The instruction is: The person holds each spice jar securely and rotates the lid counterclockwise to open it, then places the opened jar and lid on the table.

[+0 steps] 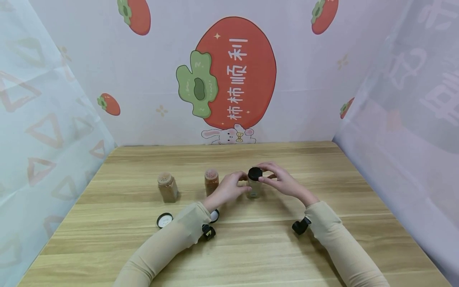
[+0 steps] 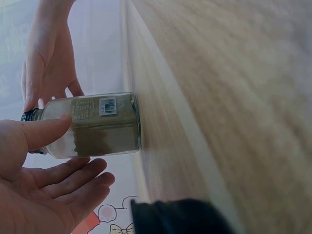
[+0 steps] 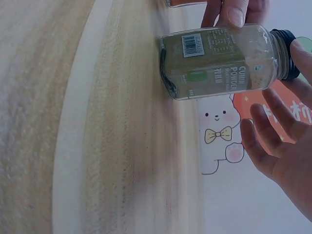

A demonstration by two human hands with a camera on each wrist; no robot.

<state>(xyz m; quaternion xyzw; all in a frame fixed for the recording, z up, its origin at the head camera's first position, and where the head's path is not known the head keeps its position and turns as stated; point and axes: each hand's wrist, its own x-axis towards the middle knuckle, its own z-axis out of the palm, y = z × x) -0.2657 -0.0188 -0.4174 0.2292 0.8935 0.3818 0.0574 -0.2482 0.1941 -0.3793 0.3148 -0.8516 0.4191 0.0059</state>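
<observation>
A clear glass jar [image 1: 254,191] of brown powder stands upright on the table between both hands. Its label [image 3: 229,73] reads "CUMIN POWDER", and a black lid [image 1: 255,173] covers its top. My left hand [image 1: 231,187] holds the jar from the left; in the left wrist view its thumb [image 2: 48,130] lies across the jar's shoulder while the other fingers extend past the glass. From the right, my right hand [image 1: 281,181] grips the lid between thumb and fingers, and in the right wrist view its remaining fingers [image 3: 258,141] spread beneath the jar's neck.
Two spice jars with perforated shaker tops stand left of the hands: a light-brown one [image 1: 167,189] and a redder one [image 1: 211,183], partly behind the left hand. Two black lids with white insides, one farther left [image 1: 165,220] and one by the left sleeve [image 1: 214,215], lie nearer the front.
</observation>
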